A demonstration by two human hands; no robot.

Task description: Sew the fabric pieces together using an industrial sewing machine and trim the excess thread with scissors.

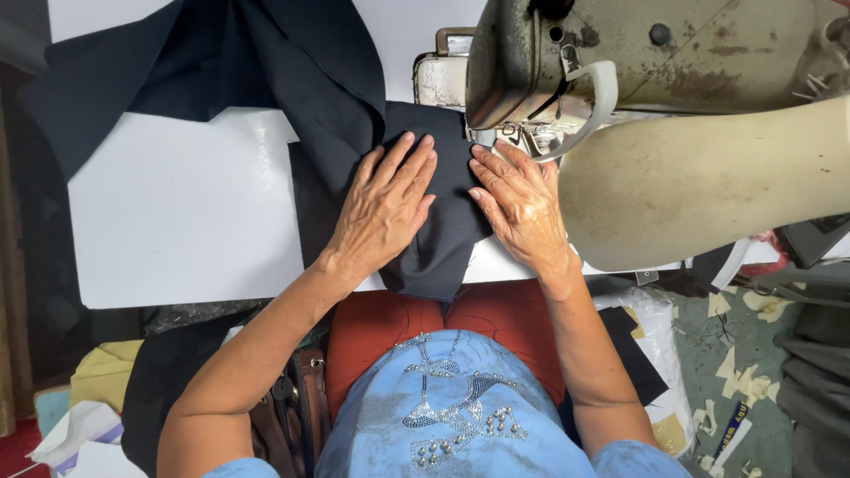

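Cloth (447, 221), dark, lies on the white table (177, 221) beneath the sewing machine (637, 80). I see my left hand (385, 208) and right hand (522, 208), fingers flat and spread, pinning it before the needle, holding nothing.

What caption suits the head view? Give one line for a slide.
Left hand and right hand lie flat on dark cloth beside a worn sewing machine.
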